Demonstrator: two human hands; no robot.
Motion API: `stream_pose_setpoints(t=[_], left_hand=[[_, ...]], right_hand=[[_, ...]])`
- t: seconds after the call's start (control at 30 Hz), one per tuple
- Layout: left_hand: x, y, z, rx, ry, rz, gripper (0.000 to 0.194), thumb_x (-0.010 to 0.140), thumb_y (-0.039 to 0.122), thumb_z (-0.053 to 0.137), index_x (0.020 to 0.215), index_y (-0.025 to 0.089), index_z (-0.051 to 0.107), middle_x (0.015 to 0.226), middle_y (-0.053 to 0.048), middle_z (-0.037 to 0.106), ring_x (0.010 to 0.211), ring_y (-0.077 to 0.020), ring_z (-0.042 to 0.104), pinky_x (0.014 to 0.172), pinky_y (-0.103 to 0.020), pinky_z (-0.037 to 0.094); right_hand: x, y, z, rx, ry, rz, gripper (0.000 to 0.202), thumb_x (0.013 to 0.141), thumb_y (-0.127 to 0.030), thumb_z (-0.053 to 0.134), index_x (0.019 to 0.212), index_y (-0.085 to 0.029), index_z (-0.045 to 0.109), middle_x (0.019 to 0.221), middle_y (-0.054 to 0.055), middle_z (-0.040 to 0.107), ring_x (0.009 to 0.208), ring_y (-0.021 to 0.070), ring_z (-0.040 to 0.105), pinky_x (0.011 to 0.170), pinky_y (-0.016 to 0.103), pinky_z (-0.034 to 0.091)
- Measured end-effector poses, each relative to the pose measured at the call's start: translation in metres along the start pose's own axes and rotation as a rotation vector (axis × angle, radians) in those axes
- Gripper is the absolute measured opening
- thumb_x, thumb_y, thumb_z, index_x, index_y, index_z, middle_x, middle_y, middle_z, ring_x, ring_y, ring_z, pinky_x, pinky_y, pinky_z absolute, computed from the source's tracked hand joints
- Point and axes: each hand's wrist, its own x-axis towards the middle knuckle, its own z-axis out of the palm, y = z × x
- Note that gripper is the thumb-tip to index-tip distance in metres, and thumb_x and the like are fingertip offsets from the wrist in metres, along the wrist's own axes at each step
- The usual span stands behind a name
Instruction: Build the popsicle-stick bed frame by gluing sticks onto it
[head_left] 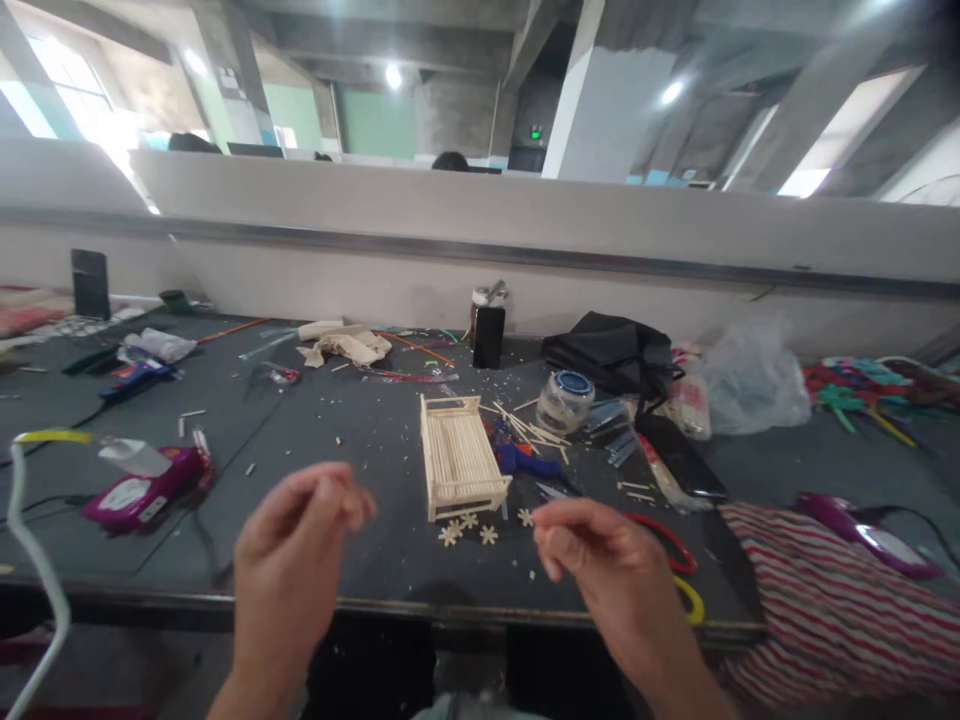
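My left hand (pixel 300 550) hovers over the front of the table, fingers curled and thumb pressed against them; whatever may be in the pinch is hidden. To the right, my right hand (pixel 611 565) is also closed, thumb against index finger, and anything held is too small to make out. A small wooden flower-shaped piece (pixel 526 517) appears right by its fingertips; I cannot tell if they touch it. Between the hands stands a miniature bed (pixel 461 450) built from thin wooden sticks. Several similar flower pieces (pixel 469 520) lie at its near end.
A blue glue gun (pixel 529 461) and loose sticks (pixel 532 430) lie right of the bed, near a clear jar (pixel 565 402). Red-handled scissors (pixel 667 540) are beside my right hand. A purple device (pixel 142 490) sits left. A phone (pixel 488 337) stands at the back.
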Motion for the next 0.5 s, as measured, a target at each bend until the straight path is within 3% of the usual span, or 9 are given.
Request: stream_pose_setpoints(t=[0.1, 0.23, 0.4, 0.5], left_hand=[[-0.05, -0.01, 0.005, 0.02, -0.098, -0.278, 0.018, 0.073, 0.032, 0.072, 0.08, 0.015, 0.07, 0.054, 0.0, 0.054, 0.053, -0.0099, 0.05, 0.051, -0.02, 0.04], [-0.088, -0.035, 0.014, -0.071, -0.191, -0.561, 0.025, 0.073, 0.039, 0.072, 0.079, 0.015, 0.069, 0.063, -0.003, 0.06, 0.058, -0.0115, 0.052, 0.057, -0.023, 0.043], [-0.103, -0.046, 0.014, -0.181, -0.239, -0.705, 0.021, 0.065, 0.031, 0.079, 0.078, 0.018, 0.068, 0.074, -0.003, 0.062, 0.07, -0.0136, 0.057, 0.066, -0.024, 0.045], [-0.098, -0.037, 0.006, -0.087, -0.213, -0.62, 0.024, 0.063, 0.03, 0.079, 0.081, 0.018, 0.069, 0.079, -0.003, 0.062, 0.073, -0.0127, 0.055, 0.068, -0.021, 0.043]], right_hand=[[-0.025, -0.006, 0.019, -0.062, -0.119, -0.078, 0.012, 0.084, -0.032, 0.06, 0.09, -0.027, 0.07, 0.067, -0.001, 0.063, 0.055, 0.011, 0.056, 0.054, 0.023, 0.047], [-0.045, 0.004, 0.041, -0.255, -0.22, -0.327, 0.034, 0.076, -0.025, 0.068, 0.109, -0.029, 0.064, 0.08, 0.0, 0.063, 0.065, 0.0121, 0.059, 0.058, 0.021, 0.05], [-0.063, 0.024, 0.04, -0.426, -0.2, -0.403, 0.026, 0.081, -0.019, 0.063, 0.106, -0.027, 0.064, 0.083, 0.001, 0.062, 0.071, 0.0111, 0.062, 0.063, 0.018, 0.05], [-0.063, 0.018, 0.025, -0.473, -0.204, -0.38, 0.01, 0.084, -0.022, 0.061, 0.09, -0.025, 0.067, 0.081, 0.0, 0.064, 0.073, 0.0112, 0.063, 0.066, 0.018, 0.049]])
